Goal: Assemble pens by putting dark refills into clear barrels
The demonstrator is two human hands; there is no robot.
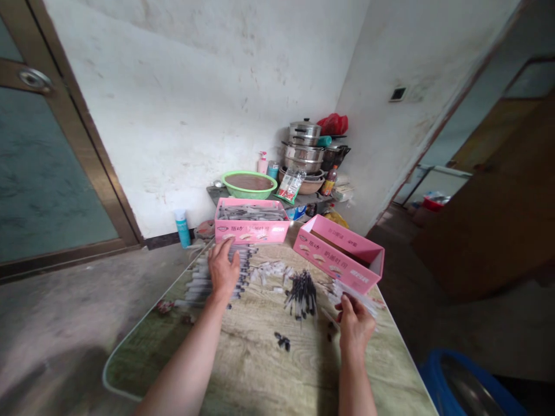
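My left hand (224,269) is over rows of pens (198,287) with pale barrels and dark tips, its fingers apart and nothing visibly held. At the right, the fingers of my right hand (354,321) are curled together beside clear plastic pen barrels (347,290); what they pinch is too blurred to make out. Between my hands lies a bundle of dark-ended refills (302,294). Small white pieces (272,270) are scattered behind it, and a few black caps (282,341) lie nearer to me.
A pink box (252,231) full of pens stands at the table's back; another pink box (333,266) stands at the right. Behind them, a low shelf holds a green basin (248,194) and stacked steel pots (303,153). A blue tub (472,381) is at lower right.
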